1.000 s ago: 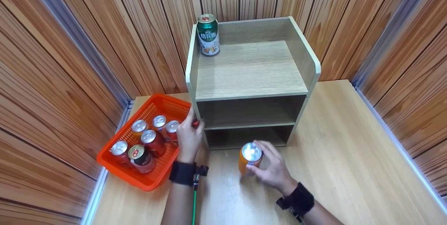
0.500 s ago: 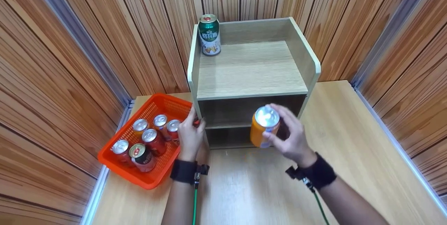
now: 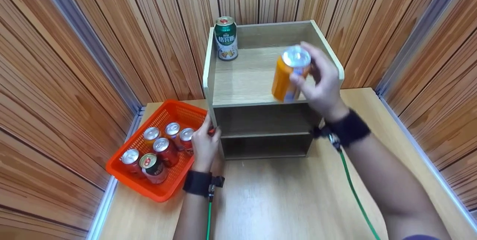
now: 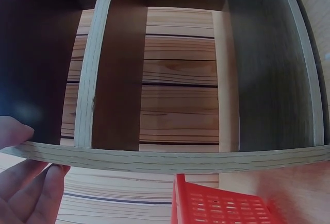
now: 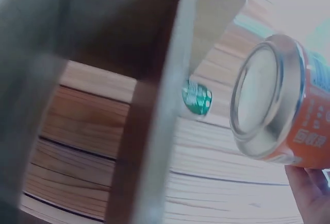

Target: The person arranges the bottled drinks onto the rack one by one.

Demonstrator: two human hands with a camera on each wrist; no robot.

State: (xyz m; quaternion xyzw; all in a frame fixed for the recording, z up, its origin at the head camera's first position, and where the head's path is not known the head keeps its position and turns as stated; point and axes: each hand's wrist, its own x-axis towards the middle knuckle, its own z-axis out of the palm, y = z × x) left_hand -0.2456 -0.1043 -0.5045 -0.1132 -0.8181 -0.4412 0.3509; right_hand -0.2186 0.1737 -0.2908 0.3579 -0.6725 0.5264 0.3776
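My right hand (image 3: 320,83) grips an orange drink can (image 3: 288,74) and holds it upright above the front right of the top of a small wooden shelf unit (image 3: 238,83). The right wrist view shows the can's silver bottom (image 5: 265,100) and a fingertip (image 5: 309,193) beside it. A green can (image 3: 226,38) stands at the back left of the shelf top. My left hand (image 3: 204,145) holds the shelf's front left edge (image 4: 154,158), thumb and fingers on either side of the board.
An orange plastic basket (image 3: 175,111) with several red cans (image 3: 164,152) sits on the table left of the shelf. Two lower shelf compartments (image 3: 261,119) look dark and bare. Wooden slat walls close in on three sides. Bare tabletop (image 3: 279,195) lies in front.
My right hand has lifted the orange can from the tabletop in front of the shelf up to above the shelf's top. My left hand has stayed on the shelf edge.
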